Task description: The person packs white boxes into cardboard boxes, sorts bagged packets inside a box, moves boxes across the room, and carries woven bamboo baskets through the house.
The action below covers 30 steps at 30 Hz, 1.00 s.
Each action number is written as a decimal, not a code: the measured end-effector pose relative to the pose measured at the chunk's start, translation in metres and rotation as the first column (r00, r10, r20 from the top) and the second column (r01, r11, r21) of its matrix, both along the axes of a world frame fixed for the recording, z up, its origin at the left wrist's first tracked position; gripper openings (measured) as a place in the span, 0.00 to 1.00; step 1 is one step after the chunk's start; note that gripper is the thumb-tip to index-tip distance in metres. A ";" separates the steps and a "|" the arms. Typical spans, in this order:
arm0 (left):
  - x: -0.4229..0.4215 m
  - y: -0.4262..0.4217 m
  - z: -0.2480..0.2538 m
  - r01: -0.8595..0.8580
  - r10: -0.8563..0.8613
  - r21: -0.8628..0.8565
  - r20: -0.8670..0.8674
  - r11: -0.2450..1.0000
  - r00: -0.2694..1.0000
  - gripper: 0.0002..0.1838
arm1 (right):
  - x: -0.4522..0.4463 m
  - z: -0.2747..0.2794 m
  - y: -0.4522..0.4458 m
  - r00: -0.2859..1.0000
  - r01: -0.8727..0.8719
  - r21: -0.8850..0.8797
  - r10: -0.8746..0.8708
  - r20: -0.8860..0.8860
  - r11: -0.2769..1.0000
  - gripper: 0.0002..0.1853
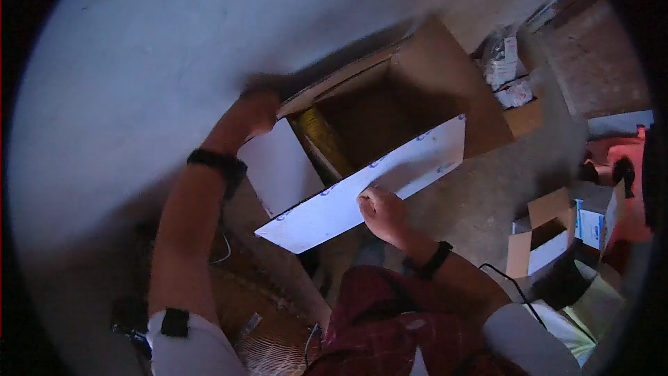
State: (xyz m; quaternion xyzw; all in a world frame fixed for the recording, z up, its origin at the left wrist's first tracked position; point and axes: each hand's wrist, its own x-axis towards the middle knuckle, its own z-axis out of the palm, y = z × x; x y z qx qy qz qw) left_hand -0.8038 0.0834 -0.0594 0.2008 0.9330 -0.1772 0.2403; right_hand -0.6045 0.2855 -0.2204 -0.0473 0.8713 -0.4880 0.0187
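A large open cardboard box (445,73) stands against the wall, its flaps spread out. Its near flap (313,216) is white on the outside, and a second white flap (282,170) lies at the left. Inside, something yellow (323,136) lies along the left part; the rest of the interior is dark. My left hand (259,113) is at the box's left back corner, by the top edge, its fingers mostly hidden in shadow. My right hand (383,214) is closed against the near flap, fingers curled; anything inside it is hidden.
Small packages in clear plastic (502,69) lie right of the box. A smaller open carton (550,237) stands at the lower right, near a red object (623,153). A round woven item (278,348) is at the bottom left. The pale wall (160,49) rises behind.
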 end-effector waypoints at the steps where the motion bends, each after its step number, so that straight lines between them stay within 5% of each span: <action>1: 0.028 0.048 0.005 -0.041 0.042 -0.015 0.012 0.999 0.999 0.12 | 0.019 0.009 0.054 0.998 -0.028 0.019 0.029 -0.055 0.999 0.07; 3: 0.072 0.069 -0.024 0.056 -0.026 0.227 -0.137 0.972 0.990 0.17 | 0.033 0.036 0.102 0.977 -0.054 0.020 0.057 -0.206 0.998 0.09; 5: 0.151 0.146 -0.018 -0.118 0.141 0.305 -0.053 0.945 0.989 0.32 | 0.060 0.052 0.151 0.941 -0.075 0.018 0.077 -0.330 0.997 0.12; 6: 0.126 0.022 -0.034 -0.166 0.193 0.380 -0.032 0.910 0.981 0.36 | 0.008 0.047 0.018 0.955 -0.096 0.029 0.101 -0.279 0.995 0.14; 8: 0.097 -0.080 -0.122 -0.226 0.158 0.568 0.167 0.792 0.973 0.38 | -0.056 -0.014 -0.083 0.972 -0.152 0.096 0.166 -0.168 0.984 0.17; 9: 0.093 -0.125 -0.176 -0.226 0.196 0.481 0.112 0.847 0.974 0.35 | -0.087 -0.067 -0.132 0.978 -0.173 0.174 0.190 -0.090 0.970 0.18; 10: 0.106 -0.144 -0.227 -0.173 0.220 0.552 -0.020 0.816 0.975 0.34 | -0.093 -0.114 -0.155 0.955 -0.088 0.227 0.147 -0.259 0.970 0.19; 11: 0.094 -0.198 -0.304 -0.161 0.299 0.624 -0.122 0.765 0.947 0.33 | -0.125 -0.181 -0.217 0.978 -0.129 0.191 0.156 -0.135 0.973 0.18; 13: 0.120 -0.187 -0.306 -0.208 0.359 0.565 -0.170 0.799 0.918 0.33 | -0.127 -0.166 -0.208 0.979 -0.152 -0.130 0.168 0.117 0.980 0.16; 14: 0.125 -0.180 -0.303 -0.290 0.434 0.511 -0.186 0.809 0.882 0.34 | -0.127 -0.166 -0.203 0.983 -0.127 -0.114 0.140 0.121 0.985 0.16; 16: 0.116 -0.169 -0.320 -0.408 0.525 0.426 -0.202 0.807 0.827 0.37 | -0.151 -0.173 -0.184 0.878 -0.301 -0.264 0.374 0.298 0.916 0.13; 17: 0.118 -0.169 -0.327 -0.436 0.540 0.395 -0.202 0.808 0.817 0.38 | -0.159 -0.162 -0.165 0.902 -0.258 -0.236 0.321 0.288 0.937 0.13; 19: 0.111 -0.165 -0.326 -0.439 0.550 0.419 -0.191 0.795 0.813 0.38 | -0.177 -0.120 -0.122 0.886 -0.386 0.220 0.426 -0.182 0.896 0.12; 22: 0.103 -0.157 -0.322 -0.413 0.519 0.427 -0.167 0.804 0.838 0.37 | -0.202 -0.034 -0.043 0.782 0.184 0.480 0.168 -0.601 0.858 0.12; 25: 0.105 -0.157 -0.332 -0.399 0.502 0.392 -0.206 0.829 0.840 0.35 | -0.225 -0.034 0.024 0.679 0.537 0.411 -0.088 -0.729 0.737 0.11; 27: 0.093 -0.152 -0.333 -0.453 0.545 0.385 -0.172 0.804 0.821 0.35 | -0.236 -0.059 0.060 0.969 0.222 0.582 -0.110 -0.221 0.782 0.13; 30: 0.087 -0.150 -0.338 -0.486 0.560 0.363 -0.129 0.795 0.819 0.35 | -0.214 -0.107 0.034 0.992 0.012 0.602 0.068 -0.110 0.798 0.15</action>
